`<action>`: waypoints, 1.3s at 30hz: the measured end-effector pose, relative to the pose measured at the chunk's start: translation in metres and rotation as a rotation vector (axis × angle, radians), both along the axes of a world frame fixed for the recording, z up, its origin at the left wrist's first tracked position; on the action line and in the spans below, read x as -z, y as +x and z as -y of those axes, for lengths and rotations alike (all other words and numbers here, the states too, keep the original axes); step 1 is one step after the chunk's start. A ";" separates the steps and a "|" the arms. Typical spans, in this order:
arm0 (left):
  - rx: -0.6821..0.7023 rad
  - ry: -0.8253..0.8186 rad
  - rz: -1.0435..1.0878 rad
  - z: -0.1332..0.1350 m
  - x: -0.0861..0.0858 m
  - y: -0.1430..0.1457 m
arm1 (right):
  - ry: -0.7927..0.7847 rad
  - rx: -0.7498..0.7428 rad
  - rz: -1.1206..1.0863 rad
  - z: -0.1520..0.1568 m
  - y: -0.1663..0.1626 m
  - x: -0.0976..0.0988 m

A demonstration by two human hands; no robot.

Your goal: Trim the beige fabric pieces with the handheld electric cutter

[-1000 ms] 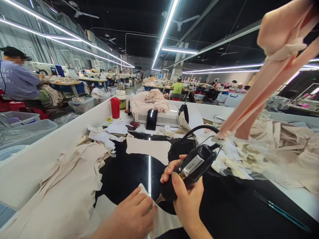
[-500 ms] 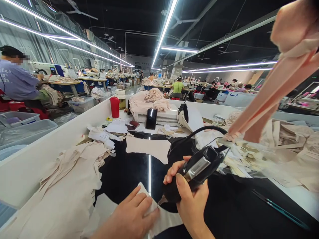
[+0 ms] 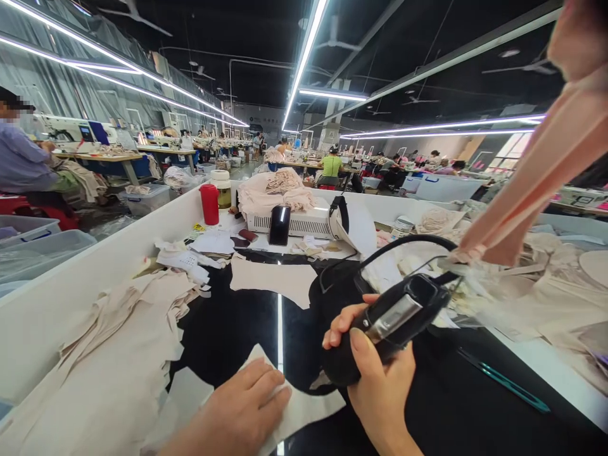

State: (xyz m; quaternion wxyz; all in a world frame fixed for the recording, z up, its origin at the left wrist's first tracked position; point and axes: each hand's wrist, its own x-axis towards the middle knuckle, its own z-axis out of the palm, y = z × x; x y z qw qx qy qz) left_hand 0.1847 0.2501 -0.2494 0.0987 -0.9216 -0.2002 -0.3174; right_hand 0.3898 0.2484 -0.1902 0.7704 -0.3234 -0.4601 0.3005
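My left hand [image 3: 242, 402] lies over a pale fabric piece [image 3: 316, 405] on the glossy black work surface [image 3: 223, 329], its fingers laid flat and close together. A white corner of material shows beyond the fingertips; whether it is a separate layer is unclear. My right hand [image 3: 375, 370] is wrapped round a black corded hand tool [image 3: 394, 323] with a metal plate on its side. Its small metal tip, partly hidden, points down-left close to the fabric's curved edge. Farther back, another pale cut piece [image 3: 273, 282] lies flat.
Stacked pale fabric [image 3: 118, 342] fills the left side. Teal tweezers [image 3: 506, 380] lie right. A peach strip [image 3: 527, 171] hangs by the tool's cord. At the back stand a red bottle [image 3: 209, 204], a white vented box [image 3: 304, 225] and a black object [image 3: 279, 225]. White walls [image 3: 95, 278] border the table.
My right hand and the tool have shifted right, and the tip has drawn back from beside my left fingers. My left hand has moved slightly left. The whole view has turned a little.
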 end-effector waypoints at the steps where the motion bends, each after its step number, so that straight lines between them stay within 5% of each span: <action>1: 0.014 -0.016 -0.006 0.002 -0.002 0.004 | 0.001 0.013 0.007 0.003 0.005 0.000; 10: -0.066 0.006 -0.047 0.013 0.011 0.042 | -0.069 0.076 0.002 0.024 0.016 0.007; 20: -0.039 -0.015 -0.015 0.014 0.024 0.030 | -0.085 0.084 -0.055 0.026 0.012 0.006; 39: -0.070 -0.014 0.027 0.018 0.017 0.036 | -0.029 -0.125 -0.078 0.031 0.008 0.011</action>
